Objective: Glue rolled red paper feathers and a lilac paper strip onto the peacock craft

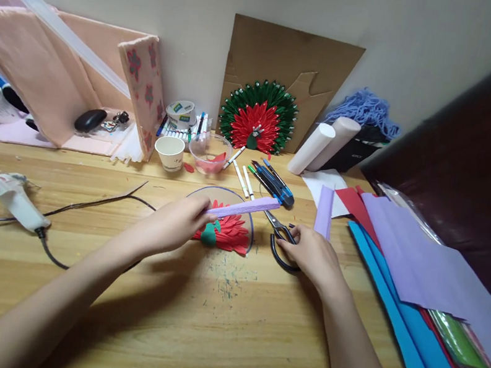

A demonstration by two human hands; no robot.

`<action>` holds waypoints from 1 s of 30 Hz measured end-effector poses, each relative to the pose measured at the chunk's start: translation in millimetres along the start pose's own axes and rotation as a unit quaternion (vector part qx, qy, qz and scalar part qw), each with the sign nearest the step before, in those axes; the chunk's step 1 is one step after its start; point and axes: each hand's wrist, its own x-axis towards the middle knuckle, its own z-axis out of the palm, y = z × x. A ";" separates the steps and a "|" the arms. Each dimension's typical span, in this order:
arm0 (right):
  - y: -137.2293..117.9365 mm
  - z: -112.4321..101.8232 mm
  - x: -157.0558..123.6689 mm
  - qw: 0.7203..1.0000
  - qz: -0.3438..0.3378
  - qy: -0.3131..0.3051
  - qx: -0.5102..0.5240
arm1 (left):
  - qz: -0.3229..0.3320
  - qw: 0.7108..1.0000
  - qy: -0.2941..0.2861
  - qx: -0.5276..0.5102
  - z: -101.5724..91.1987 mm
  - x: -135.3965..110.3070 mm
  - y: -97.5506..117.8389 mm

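Note:
My left hand [180, 220] is closed on one end of a folded strip of purple paper [246, 206], which points to the right and slightly up. Fingers of my right hand [314, 255] are around a handle of the black-handled scissors [282, 230]. The scissors' blades point up and left, close to the strip's free end. Below the strip lies a round card with red paper petals [233, 235] and a green piece [209, 234] on it, partly covered by my left hand. A second purple strip [324, 212] lies just beyond my right hand.
At left lies a white glue gun [14, 199] with its black cord. Behind are a paper cup [169, 153], a clear bowl [209, 154], markers [240, 180] and a blue cutter [280, 185]. A green-and-red peacock craft [259, 117] leans on cardboard. Coloured sheets [416, 256] spread along the right.

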 end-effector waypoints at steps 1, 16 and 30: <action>-2.1 -0.6 -1.6 0.999 -0.004 0.029 0.015 | 0.006 1.000 0.004 -0.016 3.1 1.4 2.1; -64.7 33.2 -34.1 0.740 -0.054 -0.159 0.652 | 0.046 0.973 -0.118 -0.195 38.1 5.0 29.4; -30.1 13.0 -4.6 0.787 -0.047 -0.070 0.611 | -0.031 0.889 -0.279 -0.362 29.1 6.0 19.2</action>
